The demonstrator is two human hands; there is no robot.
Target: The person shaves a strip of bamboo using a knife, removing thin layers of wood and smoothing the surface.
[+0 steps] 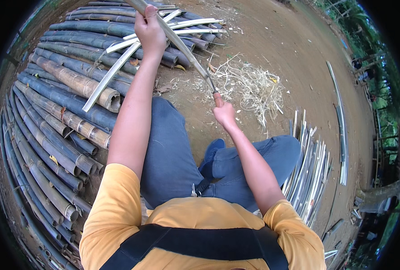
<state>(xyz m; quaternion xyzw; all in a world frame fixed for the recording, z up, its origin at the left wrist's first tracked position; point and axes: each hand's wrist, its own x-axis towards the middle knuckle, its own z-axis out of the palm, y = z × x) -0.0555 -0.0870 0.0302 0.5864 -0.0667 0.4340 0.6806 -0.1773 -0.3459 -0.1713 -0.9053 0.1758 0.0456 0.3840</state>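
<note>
My left hand point(150, 35), arm stretched far forward, is closed around a long pale bamboo strip point(180, 46). That strip slants down toward the right, and its far end runs out of the top of the picture. In my right hand point(224, 113) is a knife point(218, 99) with a reddish-brown handle. Its narrow dark blade lies against the strip's near end, in front of my knees; the exact contact is too small to make out. Beyond the blade, a heap of thin curly shavings point(254, 87) lies on the dirt ground.
Dark bamboo poles point(74, 92) are piled along my left and ahead. Several split pale strips point(112, 76) rest across them. By my right knee lies a bundle of slats point(307, 173). Farther right, more long strips point(339, 119) lie on the dirt.
</note>
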